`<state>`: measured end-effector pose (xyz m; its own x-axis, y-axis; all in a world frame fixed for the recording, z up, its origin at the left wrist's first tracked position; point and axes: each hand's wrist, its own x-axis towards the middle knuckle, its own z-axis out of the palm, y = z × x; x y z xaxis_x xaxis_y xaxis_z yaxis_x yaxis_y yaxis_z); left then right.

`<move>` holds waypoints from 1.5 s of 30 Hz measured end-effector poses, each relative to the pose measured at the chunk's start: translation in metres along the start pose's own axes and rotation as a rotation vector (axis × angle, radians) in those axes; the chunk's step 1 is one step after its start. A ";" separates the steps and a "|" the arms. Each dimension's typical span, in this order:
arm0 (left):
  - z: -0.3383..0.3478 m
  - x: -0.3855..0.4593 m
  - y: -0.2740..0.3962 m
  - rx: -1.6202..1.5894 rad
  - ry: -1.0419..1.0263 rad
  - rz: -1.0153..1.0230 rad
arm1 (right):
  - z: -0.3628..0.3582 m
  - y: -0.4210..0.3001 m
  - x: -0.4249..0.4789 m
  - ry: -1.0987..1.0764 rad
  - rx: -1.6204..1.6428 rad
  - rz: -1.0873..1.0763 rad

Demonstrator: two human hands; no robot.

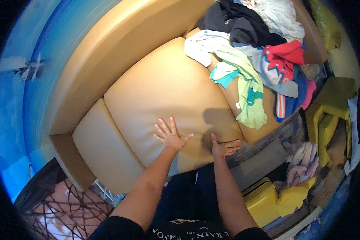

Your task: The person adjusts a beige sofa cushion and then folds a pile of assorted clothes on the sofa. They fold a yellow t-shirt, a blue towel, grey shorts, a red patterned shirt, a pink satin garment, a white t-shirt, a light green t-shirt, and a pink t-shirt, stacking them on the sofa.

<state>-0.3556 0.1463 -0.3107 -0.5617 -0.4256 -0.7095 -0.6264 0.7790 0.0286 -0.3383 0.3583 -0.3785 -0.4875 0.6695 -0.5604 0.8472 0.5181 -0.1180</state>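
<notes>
Both palms face down on the tan leather-like seat cushion (pixel 168 90) of a sofa. My left hand (pixel 171 136) has its fingers spread near the cushion's front middle and holds nothing. To its right, my right hand (pixel 224 147) lies at the cushion's front edge, thumb apart and fingers pointing right, with nothing in it. A heap of clothes covers much of the sofa's right end: a light green garment (pixel 249 81) closest to my hands, a black garment (pixel 246 27), a red patterned garment (pixel 285 57), a blue garment with striped trim (pixel 291 102) and a white one (pixel 282 18).
The sofa's backrest (pixel 117 45) runs along the far side, with an armrest (pixel 73 159) at the left. On the right stand a yellow chair-like piece (pixel 325 120) and a yellow container (pixel 262 201) beside crumpled pinkish cloth (pixel 300 168). A web-patterned cloth (pixel 69 204) lies lower left.
</notes>
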 end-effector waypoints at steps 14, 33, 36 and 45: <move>-0.029 0.003 -0.026 -0.319 -0.004 0.380 | -0.114 0.059 -0.033 -0.197 0.444 -0.169; -0.034 -0.190 0.062 -0.258 -0.416 0.638 | -0.342 0.144 -0.051 -0.595 0.847 -0.101; -0.052 -0.185 0.101 -0.332 -0.276 0.551 | -0.363 0.123 -0.007 -0.665 0.841 -0.119; -0.084 -0.242 0.259 -0.681 -0.141 0.475 | -0.465 0.068 0.148 -0.751 0.702 -0.301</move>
<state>-0.4274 0.4128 -0.0730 -0.8035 -0.0263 -0.5947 -0.5551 0.3940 0.7325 -0.4514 0.7398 -0.0877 -0.6444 -0.0578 -0.7625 0.7626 0.0253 -0.6464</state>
